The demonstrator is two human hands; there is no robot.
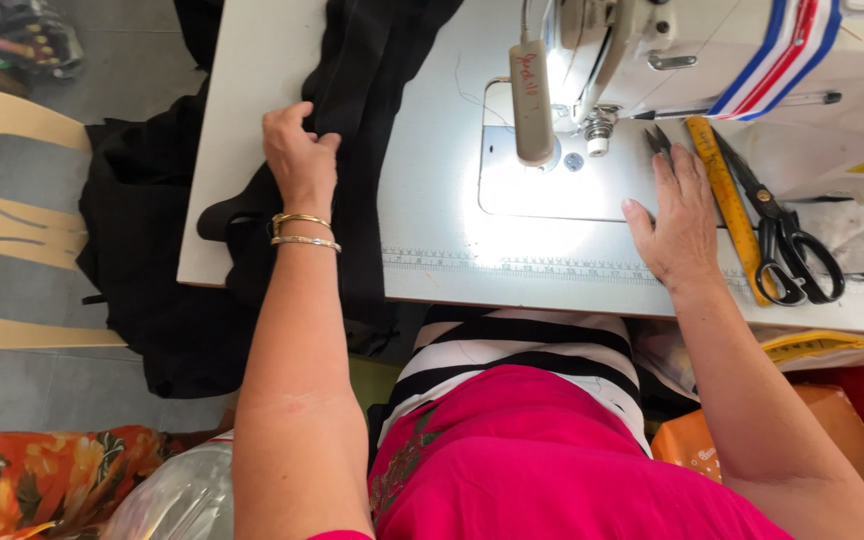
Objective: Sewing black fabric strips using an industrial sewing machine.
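The white tabletop [432, 215] carried a sewing machine [652, 50] at its far edge. Black fabric [372, 90] lay across its left part and hung over the near edge. Black scissors [787, 235] and a yellow ruler [727, 195] lay at right.
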